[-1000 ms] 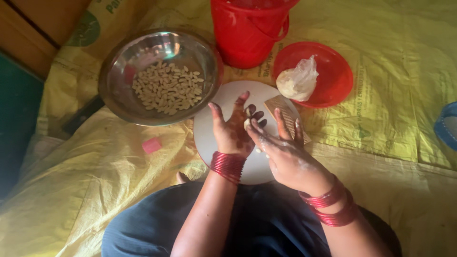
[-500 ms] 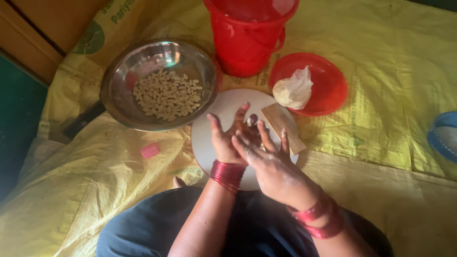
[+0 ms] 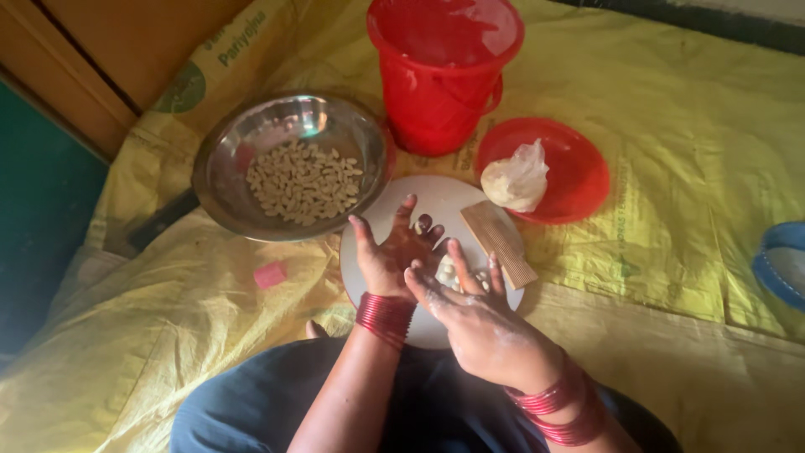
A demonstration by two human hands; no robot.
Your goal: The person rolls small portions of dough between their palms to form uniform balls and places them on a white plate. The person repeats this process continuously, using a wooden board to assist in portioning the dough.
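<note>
Red bangles: stacked on both wrists of a person seated at a round white board (image 3: 436, 210), the landmark here.
Right hand (image 3: 478, 323): over the board's near edge, floury, fingers spread and half-curled above small pale dough pieces (image 3: 447, 273); whether it grips any cannot be told.
Left hand (image 3: 392, 252): palm up over the board's centre, fingers wide, touching the right hand's fingertips.
Ridged wooden paddle (image 3: 499, 243): lying flat on the board's right side.
Pink scrap (image 3: 270, 274): left of the board, on the yellow woven sheet (image 3: 688, 184).
Steel bowl (image 3: 289, 164): beyond the board's left edge, holding shaped pale dough shells.
Red plate (image 3: 579, 172): beyond the board's right edge, carrying a white dough lump (image 3: 513, 178).
Red bucket (image 3: 443, 71): directly behind the board.
</note>
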